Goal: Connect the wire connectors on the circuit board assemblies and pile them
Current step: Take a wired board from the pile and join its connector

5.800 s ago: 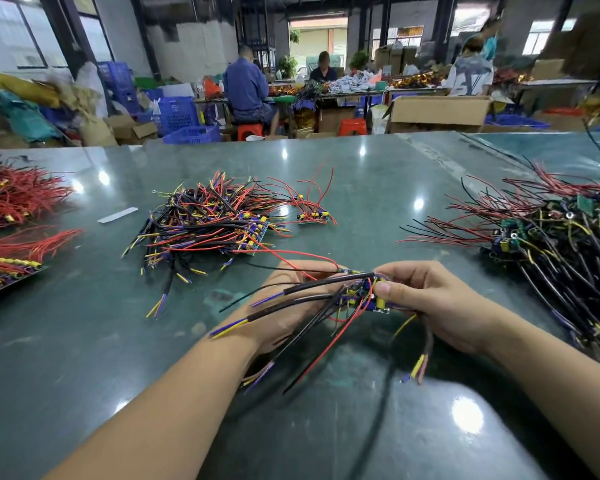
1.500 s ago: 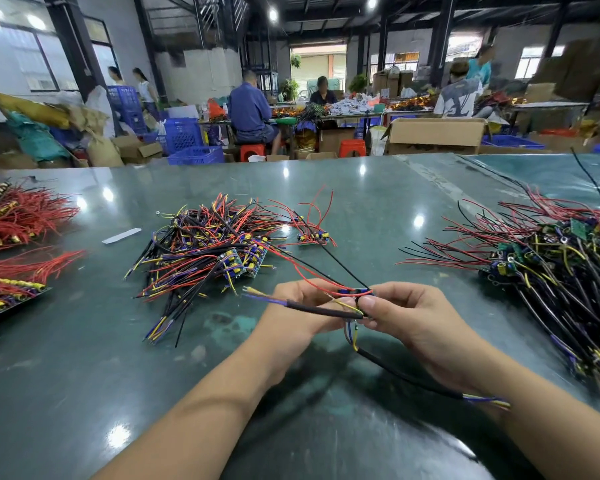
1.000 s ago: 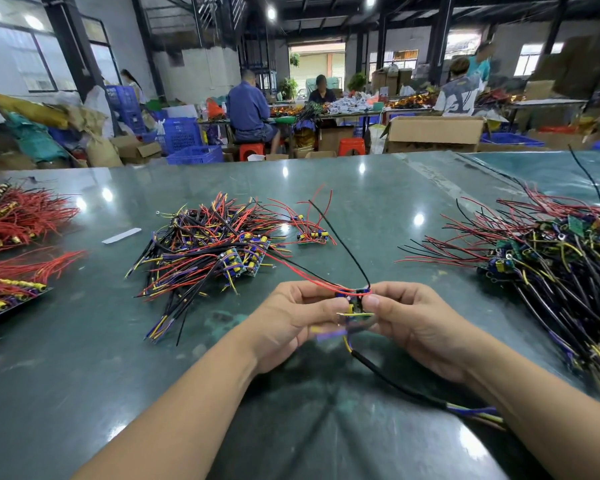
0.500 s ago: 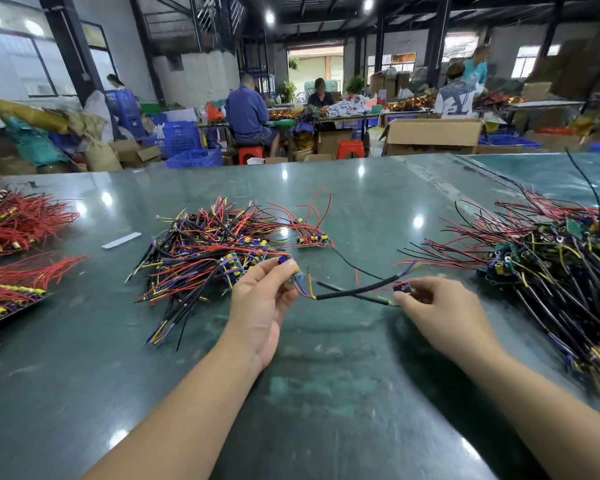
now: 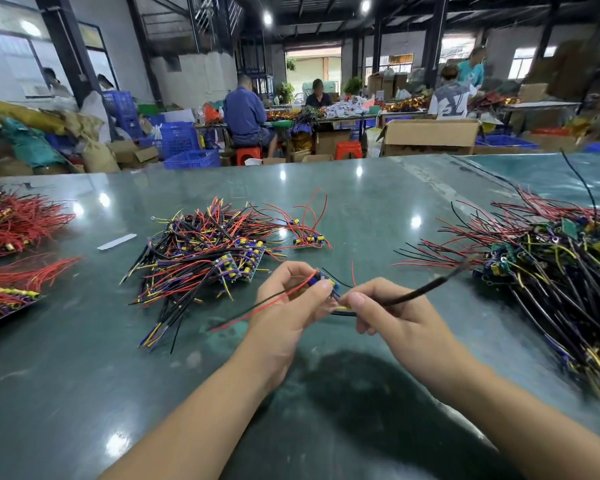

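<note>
The small circuit board assembly (image 5: 321, 279) sat raised off the green table (image 5: 378, 209), between the two hands and just in front of the centre pile of finished assemblies (image 5: 208, 251). Half a second before, the hands had been spread well apart with the black sheathed lead stretched between them; now they had come back together, thumbs almost touching, which suggested the connector was being lined up for mating rather than already seated. The left hand (image 5: 291, 303) pinched the board between thumb and curled fingers, a red wire (image 5: 257, 310) trailing from it down and to the left. The right hand (image 5: 388, 310) pinched the near end of the black lead (image 5: 420, 292) between thumb and forefinger, its other fingers curled beneath; the lead ran off to the right toward the unsorted tangle of boards and wires (image 5: 548, 271). The connector itself was too small to make out between the fingertips. Bundles of red wire (image 5: 18, 223) lay at the far left edge, and a white strip (image 5: 116, 241) lay near the centre pile.
</note>
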